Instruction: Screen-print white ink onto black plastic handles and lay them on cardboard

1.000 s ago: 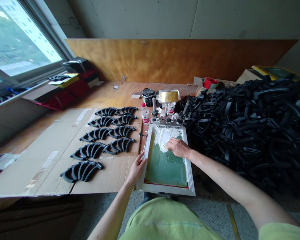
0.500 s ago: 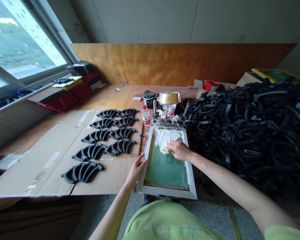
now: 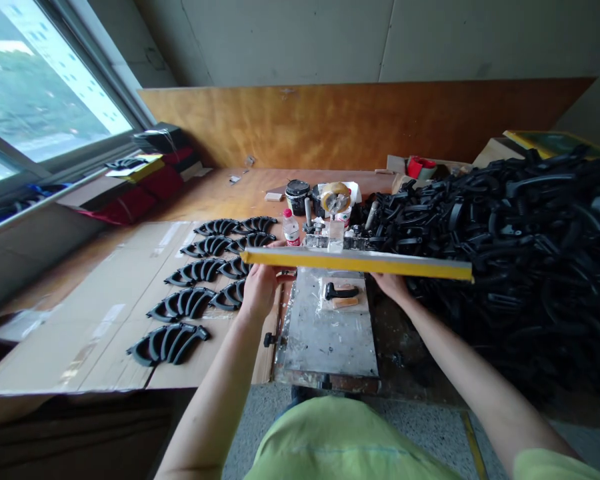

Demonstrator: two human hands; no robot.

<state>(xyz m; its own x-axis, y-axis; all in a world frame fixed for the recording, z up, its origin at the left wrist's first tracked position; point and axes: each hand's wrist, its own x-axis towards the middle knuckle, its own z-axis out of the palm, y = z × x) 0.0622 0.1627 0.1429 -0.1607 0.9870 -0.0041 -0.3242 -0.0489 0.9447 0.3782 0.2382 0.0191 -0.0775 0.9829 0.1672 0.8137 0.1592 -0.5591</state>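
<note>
A screen printing frame (image 3: 355, 262) is tilted up and seen nearly edge-on, its yellow edge toward me. My left hand (image 3: 261, 287) is closed around its left part, with the thumb above and fingers below. At the right, my right hand (image 3: 391, 285) meets the frame from below; its fingertips are hidden behind the edge. Under the raised frame lies a metal base plate (image 3: 330, 340). One curved black plastic part (image 3: 341, 291) sits on a small taped block there, beside a tan piece (image 3: 345, 302). The screen's mesh is out of sight.
Rows of curved black parts (image 3: 167, 345) lie on cardboard (image 3: 95, 287) at the left. A large heap of black parts (image 3: 505, 267) fills the right. Behind the frame stand a bottle (image 3: 291, 229), a black tub (image 3: 297, 198) and a tape roll (image 3: 336, 198).
The screen printing frame has swung up from lying flat, uncovering the base plate and black part. My right hand has left the mesh for the frame; my left has moved up with it.
</note>
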